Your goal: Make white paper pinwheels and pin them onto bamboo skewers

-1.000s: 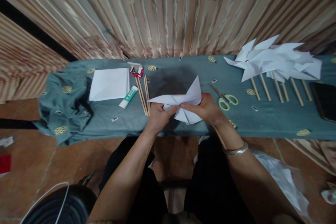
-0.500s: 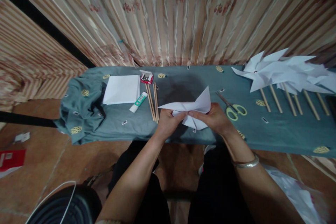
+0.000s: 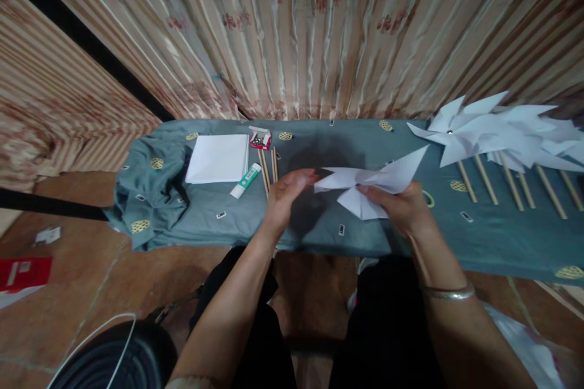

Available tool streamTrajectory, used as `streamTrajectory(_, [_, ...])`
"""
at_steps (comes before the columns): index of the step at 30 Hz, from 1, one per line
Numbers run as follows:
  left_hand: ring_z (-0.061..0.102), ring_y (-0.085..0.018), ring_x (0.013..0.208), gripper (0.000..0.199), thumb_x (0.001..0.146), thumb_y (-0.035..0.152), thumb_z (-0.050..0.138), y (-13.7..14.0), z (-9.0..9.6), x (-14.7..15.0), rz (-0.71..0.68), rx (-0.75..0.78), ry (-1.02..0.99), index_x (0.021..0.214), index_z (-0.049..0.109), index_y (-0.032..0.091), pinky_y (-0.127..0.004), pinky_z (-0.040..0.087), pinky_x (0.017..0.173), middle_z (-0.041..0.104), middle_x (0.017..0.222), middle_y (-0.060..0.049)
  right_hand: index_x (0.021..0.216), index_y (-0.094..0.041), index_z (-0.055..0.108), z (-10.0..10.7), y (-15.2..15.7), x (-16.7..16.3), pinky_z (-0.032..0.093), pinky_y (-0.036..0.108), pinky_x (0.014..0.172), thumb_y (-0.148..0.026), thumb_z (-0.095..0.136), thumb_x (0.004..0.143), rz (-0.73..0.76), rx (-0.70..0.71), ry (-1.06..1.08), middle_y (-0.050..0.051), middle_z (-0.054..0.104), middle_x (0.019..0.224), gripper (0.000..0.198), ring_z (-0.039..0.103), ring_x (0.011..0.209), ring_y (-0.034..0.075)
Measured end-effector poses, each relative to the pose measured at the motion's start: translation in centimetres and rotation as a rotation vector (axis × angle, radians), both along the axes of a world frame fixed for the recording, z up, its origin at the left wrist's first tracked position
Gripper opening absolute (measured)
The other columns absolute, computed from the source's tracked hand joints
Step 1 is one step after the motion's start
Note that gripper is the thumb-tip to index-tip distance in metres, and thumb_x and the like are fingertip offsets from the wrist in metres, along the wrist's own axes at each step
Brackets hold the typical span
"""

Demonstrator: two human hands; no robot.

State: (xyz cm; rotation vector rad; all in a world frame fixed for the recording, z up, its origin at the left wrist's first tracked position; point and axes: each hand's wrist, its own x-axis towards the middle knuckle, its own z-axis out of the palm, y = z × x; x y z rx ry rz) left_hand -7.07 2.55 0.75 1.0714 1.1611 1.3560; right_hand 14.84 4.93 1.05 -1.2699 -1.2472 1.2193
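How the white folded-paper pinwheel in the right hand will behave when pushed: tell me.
The white folded-paper pinwheel is probably light, being thin paper. Its upper pointed tip would likely bend easily, as it sticks out unsupported. Its folds might spring open if released: the right hand has its thumb near the centre.

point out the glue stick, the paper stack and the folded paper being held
glue stick [image 3: 247,180]: head view, on its green label
paper stack [image 3: 218,158]: head view, middle of the top sheet
folded paper [image 3: 375,179]: head view, on the folds near its middle
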Motion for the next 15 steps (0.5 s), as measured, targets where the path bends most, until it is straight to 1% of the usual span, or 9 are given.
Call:
streamTrajectory(1, [0.069,-0.023,0.099,0.042,0.083,0.052,0.059,0.5,-0.4,-0.8,0.081,-0.004,0.095,0.103,0.072,0.017,-0.035,0.051,0.090,0.075,0.100,-0.010,0.077,-0.020,0.075,0.0,-0.1,0.3,0.059,0.033,0.061,-0.043,0.087,0.057,-0.018,-0.010,0.034,0.005,0.077,0.079,0.033,0.069,0.067,0.021])
streamTrajectory(2, [0.069,-0.022,0.097,0.037,0.083,0.046,0.061,1.1,-0.8,-1.7,0.176,0.006,0.235,0.102,0.072,0.017,-0.035,0.051,0.090,0.075,0.099,-0.009,0.079,-0.021,0.075,-0.1,-0.2,0.6,0.060,0.035,0.065,-0.043,0.088,0.057,-0.030,-0.026,0.066,0.005,0.077,0.083,0.034,0.070,0.070,0.022])
streamTrajectory(3, [0.068,-0.022,0.096,0.029,0.082,0.037,0.063,1.6,-1.3,-2.6,0.242,0.023,0.417,0.101,0.072,0.017,-0.036,0.051,0.090,0.074,0.100,-0.009,0.080,-0.021,0.075,-0.1,-0.3,0.8,0.061,0.036,0.068,-0.043,0.088,0.056,-0.040,-0.046,0.093,0.005,0.077,0.085,0.035,0.071,0.072,0.023])
streamTrajectory(4, [0.066,-0.023,0.098,0.023,0.081,0.027,0.063,2.0,-1.8,-3.4,0.279,0.032,0.613,0.100,0.072,0.017,-0.037,0.049,0.093,0.073,0.102,-0.009,0.080,-0.021,0.075,-0.1,-0.4,1.0,0.061,0.036,0.069,-0.042,0.089,0.054,-0.051,-0.071,0.114,0.006,0.077,0.086,0.036,0.071,0.073,0.023])
streamTrajectory(6, [0.062,-0.025,0.107,0.026,0.078,0.014,0.062,2.6,-2.7,-4.7,0.273,0.048,0.905,0.102,0.071,0.019,-0.041,0.046,0.099,0.072,0.107,-0.009,0.077,-0.021,0.075,-0.1,-0.7,1.3,0.062,0.036,0.069,-0.041,0.091,0.051,-0.071,-0.128,0.145,0.005,0.077,0.084,0.036,0.071,0.072,0.022])
streamTrajectory(7, [0.061,-0.027,0.108,0.027,0.078,0.013,0.063,2.8,-3.0,-5.1,0.256,0.052,1.001,0.103,0.071,0.019,-0.042,0.045,0.100,0.071,0.108,-0.009,0.077,-0.021,0.075,-0.2,-0.7,1.4,0.061,0.035,0.068,-0.039,0.091,0.050,-0.075,-0.157,0.160,0.005,0.077,0.084,0.036,0.071,0.071,0.022])
streamTrajectory(9, [0.059,-0.028,0.108,0.029,0.078,0.013,0.063,3.0,-3.5,-5.4,0.225,0.055,1.124,0.106,0.070,0.018,-0.043,0.045,0.099,0.070,0.108,-0.010,0.077,-0.021,0.075,-0.4,-0.8,1.6,0.060,0.031,0.067,-0.036,0.092,0.050,-0.076,-0.196,0.189,0.003,0.077,0.083,0.035,0.070,0.070,0.020])
streamTrajectory(11, [0.059,-0.029,0.107,0.030,0.080,0.014,0.062,3.2,-3.8,-5.3,0.208,0.053,1.189,0.109,0.068,0.018,-0.043,0.046,0.098,0.069,0.109,-0.011,0.077,-0.020,0.075,-0.6,-0.9,1.7,0.059,0.030,0.065,-0.034,0.092,0.050,-0.056,-0.210,0.197,0.003,0.077,0.080,0.035,0.069,0.068,0.018])
streamTrajectory(15, [0.059,-0.031,0.107,0.033,0.082,0.016,0.060,3.5,-3.9,-4.6,0.201,0.052,1.254,0.114,0.066,0.015,-0.044,0.045,0.098,0.068,0.109,-0.014,0.071,-0.018,0.073,-0.7,-1.0,1.7,0.056,0.031,0.058,-0.038,0.091,0.051,0.000,-0.170,0.126,0.004,0.075,0.073,0.033,0.066,0.063,0.019])
